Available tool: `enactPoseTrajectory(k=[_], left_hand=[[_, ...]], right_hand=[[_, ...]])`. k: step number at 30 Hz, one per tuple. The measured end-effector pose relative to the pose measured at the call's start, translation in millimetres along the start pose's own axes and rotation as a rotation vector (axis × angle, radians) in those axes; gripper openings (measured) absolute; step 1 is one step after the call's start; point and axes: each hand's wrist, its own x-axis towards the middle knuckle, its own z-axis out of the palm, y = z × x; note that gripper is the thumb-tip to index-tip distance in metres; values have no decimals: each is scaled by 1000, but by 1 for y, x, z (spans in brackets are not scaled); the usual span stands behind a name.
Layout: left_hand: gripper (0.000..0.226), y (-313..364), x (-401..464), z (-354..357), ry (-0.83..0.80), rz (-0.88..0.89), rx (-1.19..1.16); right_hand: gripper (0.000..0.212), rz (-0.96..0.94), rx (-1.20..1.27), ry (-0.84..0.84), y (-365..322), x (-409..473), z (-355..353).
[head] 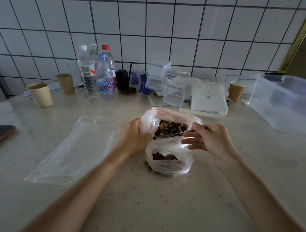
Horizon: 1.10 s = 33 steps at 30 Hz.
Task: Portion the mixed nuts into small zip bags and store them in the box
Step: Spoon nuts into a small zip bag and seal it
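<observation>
Spoon [181, 132] over open nut bag [168, 116]

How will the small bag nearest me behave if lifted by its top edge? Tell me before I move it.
The small bag is thin, crumpled film, so it will probably flop rather than hold shape. The nuts sit low in it, so it should hang bottom-heavy. Its mouth looks open, with the right hand at the rim, so tilting may spill; a few pieces already seem to lie beside it.
</observation>
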Motion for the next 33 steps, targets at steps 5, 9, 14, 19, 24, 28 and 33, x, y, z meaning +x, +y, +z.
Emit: enactPoseTrajectory(k=[5,9,14,19,24,28,33], left_hand=[[31,3,-4,0,-14,5,10],[26,6,-5,-1,-26,8,-1],[28,6,-6,-2,-51,3,-27],[22,8,-8,-2,-35,-1,-85],[26,12,-8,-3,-15,-18,-170],[45,17,-11,-4,17,-36,-246],[36,16,-11,-7,12,-22,-257]], right_hand=[[27,-12,25,34,6,-1,9],[24,-143,-97,87,12,3,16],[19,-193,-195,77,18,6,17],[18,-168,-151,50,15,5,16],[21,-127,-51,38,6,2,12],[17,-92,26,56,-1,1,8],[17,-78,83,84,-7,1,5]])
